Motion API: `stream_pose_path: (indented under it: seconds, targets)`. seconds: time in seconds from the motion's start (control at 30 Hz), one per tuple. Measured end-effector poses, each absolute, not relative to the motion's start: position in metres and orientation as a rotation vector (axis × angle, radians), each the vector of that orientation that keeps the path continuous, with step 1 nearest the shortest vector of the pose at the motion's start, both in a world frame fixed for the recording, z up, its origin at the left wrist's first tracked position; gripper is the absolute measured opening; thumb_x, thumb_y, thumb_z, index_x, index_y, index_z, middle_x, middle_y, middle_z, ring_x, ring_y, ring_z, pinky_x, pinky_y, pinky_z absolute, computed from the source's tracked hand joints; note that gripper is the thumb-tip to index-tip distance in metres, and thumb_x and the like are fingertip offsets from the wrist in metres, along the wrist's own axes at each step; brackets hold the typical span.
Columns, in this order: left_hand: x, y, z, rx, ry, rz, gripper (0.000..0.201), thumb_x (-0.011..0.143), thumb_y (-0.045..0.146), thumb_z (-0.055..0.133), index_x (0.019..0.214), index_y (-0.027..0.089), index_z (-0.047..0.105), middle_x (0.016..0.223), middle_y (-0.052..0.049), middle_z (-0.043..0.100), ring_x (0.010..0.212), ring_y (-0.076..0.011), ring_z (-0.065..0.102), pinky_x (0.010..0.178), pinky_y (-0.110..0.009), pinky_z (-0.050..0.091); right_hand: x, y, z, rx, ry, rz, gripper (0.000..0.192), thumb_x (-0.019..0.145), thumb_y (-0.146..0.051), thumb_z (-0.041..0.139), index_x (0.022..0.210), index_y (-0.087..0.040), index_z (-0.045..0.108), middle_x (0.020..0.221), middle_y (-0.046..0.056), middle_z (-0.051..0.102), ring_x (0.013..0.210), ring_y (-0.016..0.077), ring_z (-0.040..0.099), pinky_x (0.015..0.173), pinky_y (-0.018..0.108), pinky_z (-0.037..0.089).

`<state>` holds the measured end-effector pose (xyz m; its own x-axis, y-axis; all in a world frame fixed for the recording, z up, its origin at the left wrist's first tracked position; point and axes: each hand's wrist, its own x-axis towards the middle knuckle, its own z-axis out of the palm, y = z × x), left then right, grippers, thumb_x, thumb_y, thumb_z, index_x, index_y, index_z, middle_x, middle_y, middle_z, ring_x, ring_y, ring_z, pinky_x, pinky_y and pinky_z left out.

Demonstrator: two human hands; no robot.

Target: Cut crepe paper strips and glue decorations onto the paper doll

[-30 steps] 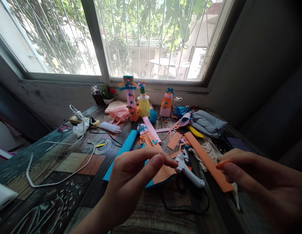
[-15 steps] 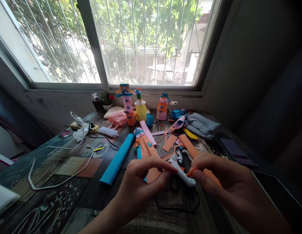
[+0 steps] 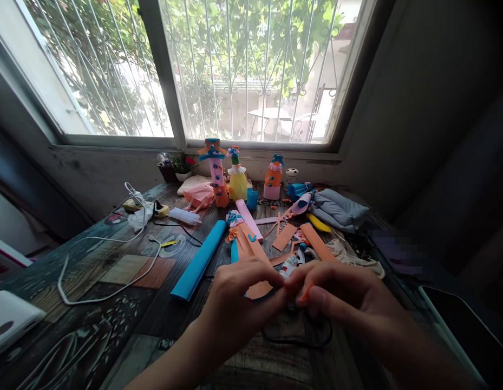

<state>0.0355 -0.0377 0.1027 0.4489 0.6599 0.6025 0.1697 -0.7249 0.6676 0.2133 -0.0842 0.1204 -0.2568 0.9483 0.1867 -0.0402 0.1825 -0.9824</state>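
The right hand (image 3: 348,298), well apart a second ago, now meets the left hand (image 3: 239,303) just in front of the glue gun (image 3: 289,265), both pinching a small orange paper scrap (image 3: 305,293) between fingertips.

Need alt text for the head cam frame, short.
Two hands meet over a cluttered wooden table, the right hand pinching a small orange scrap against the left hand. Behind them lie a blue paper roll and decorated bottles.

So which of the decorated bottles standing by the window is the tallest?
The pink and orange one at the left end, topped with blue and orange bands. The yellow bottle and the orange one beside it stand shorter.
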Motion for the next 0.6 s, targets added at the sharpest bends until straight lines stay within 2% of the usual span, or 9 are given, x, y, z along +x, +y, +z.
stream_pose_path:
  seconds: [0.13, 0.27, 0.4, 0.53, 0.6]
  targets:
    - [0.036, -0.034, 0.101, 2.288, 0.648, 1.317, 0.006, 0.073, 0.009, 0.068, 0.071, 0.013, 0.065, 0.068, -0.002, 0.068, 0.064, -0.0122, 0.063, 0.061, -0.02, 0.048, 0.215, -0.079, 0.116, -0.996, -1.44, 1.213, 0.008, 0.083, -0.029, 0.062, 0.079, -0.025, 0.068, 0.073, -0.003, 0.065, 0.068, 0.0101, 0.06, 0.064, 0.018, 0.049]
    - [0.036, -0.032, 0.099, 2.3, 0.656, 1.325, 0.007, 0.072, 0.01, 0.071, 0.071, 0.013, 0.064, 0.069, -0.003, 0.067, 0.065, -0.0128, 0.063, 0.061, -0.021, 0.048, 0.219, -0.069, 0.11, -1.13, -1.448, 1.113, 0.013, 0.081, -0.033, 0.062, 0.077, -0.022, 0.066, 0.072, -0.002, 0.065, 0.07, 0.0122, 0.06, 0.063, 0.019, 0.048]
    - [0.035, -0.032, 0.1, 2.257, 0.651, 1.318, 0.007, 0.072, 0.01, 0.071, 0.071, 0.014, 0.065, 0.069, -0.003, 0.068, 0.066, -0.0134, 0.063, 0.063, -0.022, 0.05, 0.231, -0.049, 0.102, -1.327, -1.343, 0.815, 0.02, 0.077, -0.04, 0.061, 0.074, -0.02, 0.063, 0.07, 0.001, 0.065, 0.069, 0.0175, 0.061, 0.06, 0.024, 0.048]
    - [0.027, -0.037, 0.11, 2.11, 0.669, 1.31, 0.003, 0.077, 0.013, 0.066, 0.075, 0.015, 0.066, 0.073, -0.003, 0.069, 0.069, -0.0144, 0.064, 0.067, -0.024, 0.051, 0.254, -0.022, 0.084, -1.462, -1.402, 0.595, 0.023, 0.076, -0.042, 0.058, 0.08, -0.02, 0.065, 0.082, 0.006, 0.07, 0.082, 0.0233, 0.065, 0.072, 0.03, 0.049]
    - [0.02, -0.044, 0.119, 2.011, 0.635, 1.283, 0.009, 0.082, 0.013, 0.06, 0.082, 0.017, 0.068, 0.078, -0.002, 0.07, 0.073, -0.0149, 0.065, 0.068, -0.024, 0.052, 0.265, -0.009, 0.072, -1.558, -1.445, 0.447, 0.024, 0.075, -0.043, 0.057, 0.078, -0.02, 0.066, 0.082, 0.006, 0.071, 0.083, 0.0252, 0.065, 0.074, 0.033, 0.049]
